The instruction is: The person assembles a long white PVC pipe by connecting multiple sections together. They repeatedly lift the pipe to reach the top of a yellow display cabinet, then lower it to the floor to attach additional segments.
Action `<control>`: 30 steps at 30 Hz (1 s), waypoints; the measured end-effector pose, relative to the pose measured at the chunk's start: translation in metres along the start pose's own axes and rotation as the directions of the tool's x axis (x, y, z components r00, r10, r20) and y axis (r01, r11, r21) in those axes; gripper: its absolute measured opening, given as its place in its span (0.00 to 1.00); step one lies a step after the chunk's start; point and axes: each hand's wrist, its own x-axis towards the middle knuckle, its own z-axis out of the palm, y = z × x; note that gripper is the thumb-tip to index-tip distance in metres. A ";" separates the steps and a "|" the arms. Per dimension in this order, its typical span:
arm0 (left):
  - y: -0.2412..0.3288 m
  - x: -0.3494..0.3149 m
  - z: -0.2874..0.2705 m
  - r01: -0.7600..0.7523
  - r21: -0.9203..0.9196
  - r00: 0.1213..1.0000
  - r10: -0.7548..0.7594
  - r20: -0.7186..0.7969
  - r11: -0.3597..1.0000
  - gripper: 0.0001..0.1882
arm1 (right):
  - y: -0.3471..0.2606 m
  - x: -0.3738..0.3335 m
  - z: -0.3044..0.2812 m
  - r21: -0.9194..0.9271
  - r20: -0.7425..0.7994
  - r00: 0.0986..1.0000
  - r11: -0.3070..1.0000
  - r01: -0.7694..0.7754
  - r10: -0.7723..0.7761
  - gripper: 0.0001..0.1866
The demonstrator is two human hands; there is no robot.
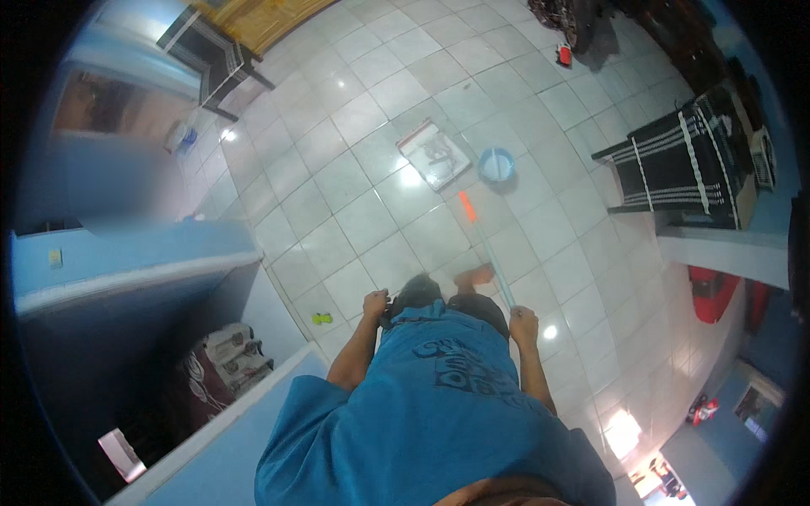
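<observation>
My right hand (523,325) is wrapped round the upper end of a long pale pole (499,274). The pole slants forward and left to an orange part (468,207) low over the tiles, whose exact kind I cannot make out. My left hand (376,304) has its fingers curled beside a dark shape (418,292) in front of my left side; whether it grips anything is hidden. One bare foot (474,277) shows beside the pole. Just beyond the orange part are a round blue bucket (496,164) and a flat whitish box (434,156) with a drawing-like pattern on top.
Dark chairs with white stripes stand at the far left (211,63) and right (675,169). A small green toy (321,319) lies on the tiles left of me, near a low blue wall (295,363). A red object (564,55) is far ahead; a larger red thing (713,293) is at right.
</observation>
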 end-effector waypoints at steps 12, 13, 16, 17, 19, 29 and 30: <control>-0.089 -0.101 -0.042 0.111 -0.472 0.987 -0.153 -0.052 0.875 0.19 | 0.042 0.157 0.096 -0.234 0.132 0.921 0.892 0.388 -0.366 0.08; -0.102 -0.110 -0.045 0.115 -0.527 0.980 -0.182 -0.076 0.842 0.18 | 0.036 0.168 0.098 -0.235 0.139 0.898 0.867 0.440 -0.418 0.07; -0.154 -0.141 -0.061 0.084 -0.610 0.945 -0.257 -0.201 0.788 0.16 | -0.046 0.149 0.082 -0.316 0.199 0.928 0.876 0.364 -0.314 0.07; -0.170 -0.153 -0.057 0.088 -0.655 0.925 -0.305 -0.226 0.751 0.15 | -0.052 0.155 0.077 -0.448 0.257 0.872 0.748 0.490 -0.417 0.07; -0.200 -0.178 -0.041 0.092 -0.737 0.882 -0.399 -0.252 0.669 0.14 | -0.043 0.189 0.085 -0.302 0.100 0.937 0.887 0.350 -0.336 0.11; -0.279 -0.240 0.112 0.033 0.541 0.981 0.077 -0.180 0.840 0.14 | -0.081 0.239 0.075 0.032 0.112 0.989 0.995 0.095 -0.098 0.24; -0.279 -0.243 0.143 -0.014 0.634 0.972 0.160 -0.174 0.773 0.14 | -0.079 0.248 0.074 -0.011 0.139 0.980 0.990 0.142 -0.139 0.23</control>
